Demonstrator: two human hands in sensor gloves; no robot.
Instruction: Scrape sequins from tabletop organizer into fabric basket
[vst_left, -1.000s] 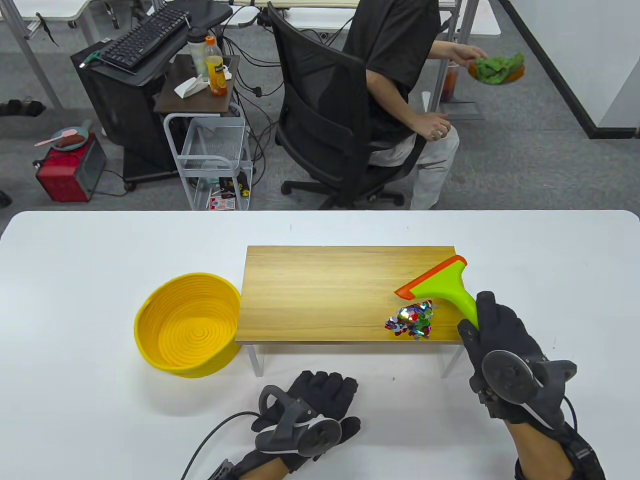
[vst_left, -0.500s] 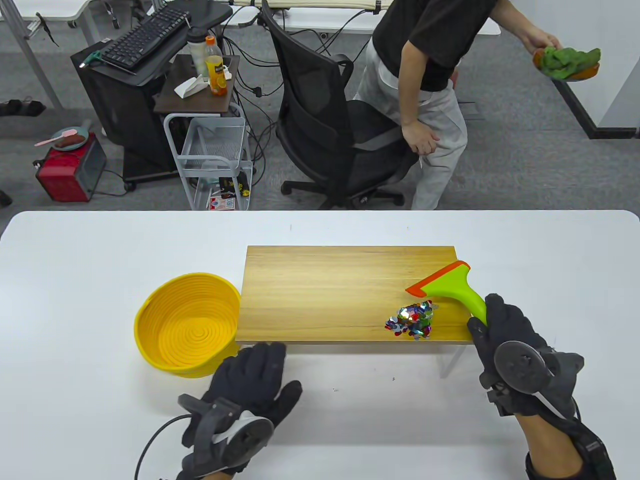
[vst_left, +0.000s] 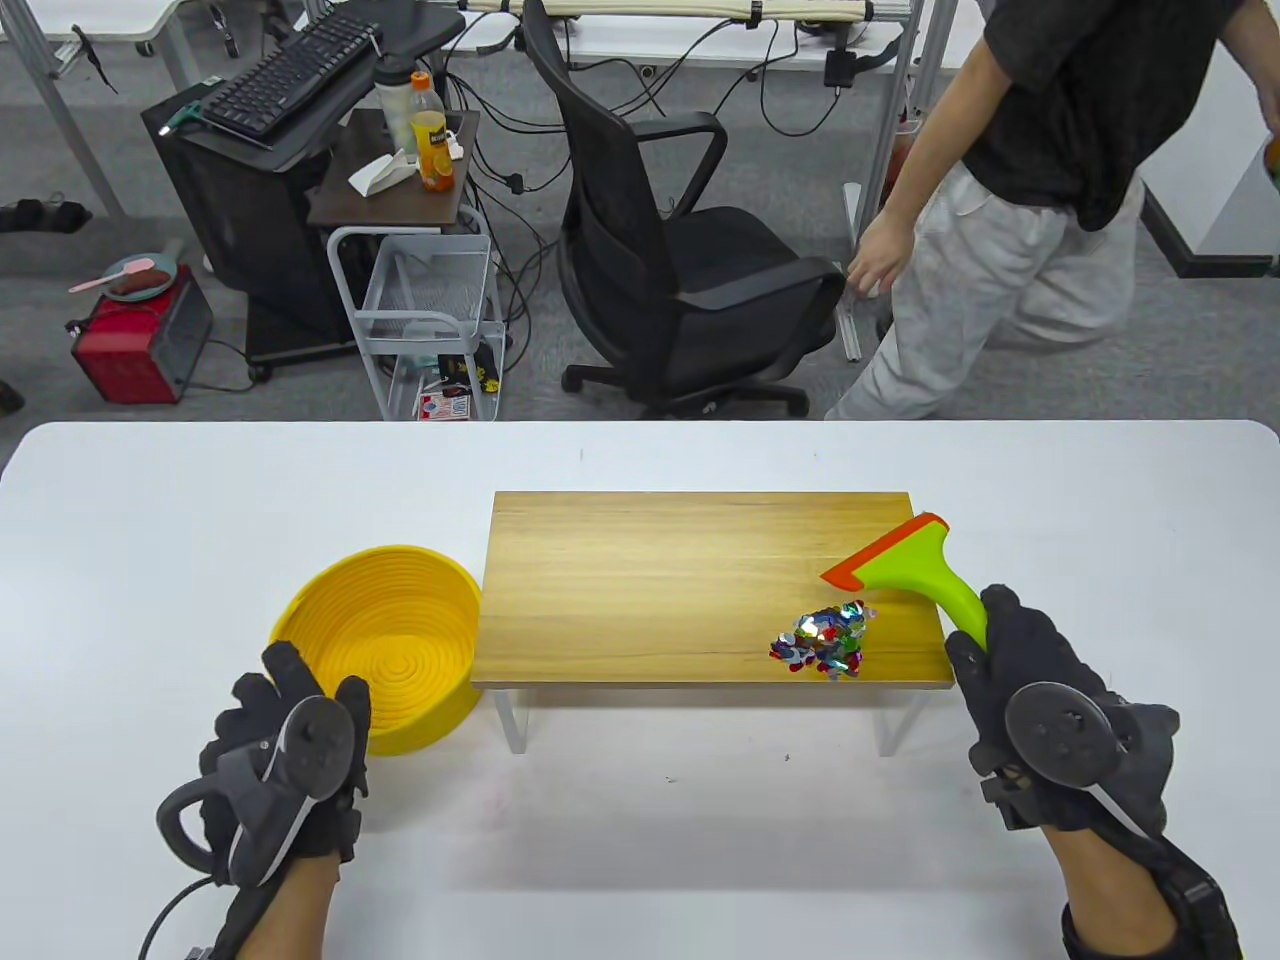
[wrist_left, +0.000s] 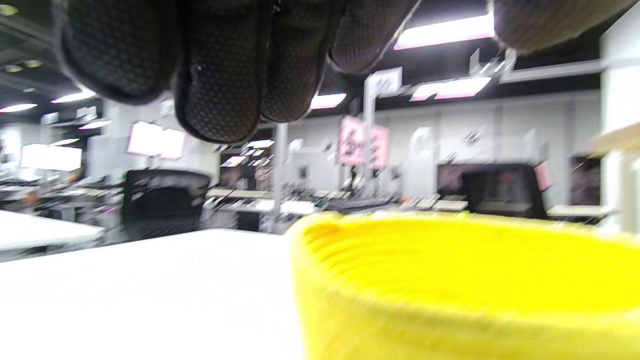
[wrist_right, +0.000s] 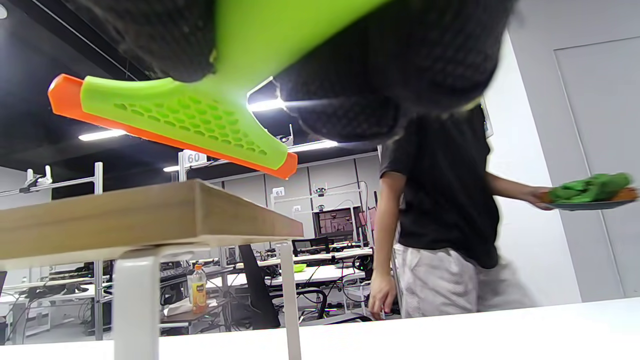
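Observation:
A yellow fabric basket (vst_left: 375, 640) stands on the white table, touching the left end of the wooden organizer (vst_left: 690, 580). A pile of colourful sequins (vst_left: 825, 640) lies near the organizer's front right corner. My right hand (vst_left: 985, 640) grips the handle of a green scraper (vst_left: 905, 565) with an orange blade. The blade hangs over the organizer's right end, just behind the sequins. In the right wrist view the scraper (wrist_right: 185, 115) is above the board (wrist_right: 125, 225), not touching it. My left hand (vst_left: 312, 690) is at the basket's near left wall, holding nothing. The basket (wrist_left: 450, 280) looms close in the left wrist view.
The organizer stands on white legs (vst_left: 510, 720) above the white table (vst_left: 640, 800). Beyond the far edge are an office chair (vst_left: 690, 240), a wire cart (vst_left: 430, 310) and a person walking at the back right (vst_left: 1020, 200).
My left hand has moved left from the table's front middle to the basket's near side. My right hand and the scraper have drifted slightly right. The person behind has stood up and walked right.

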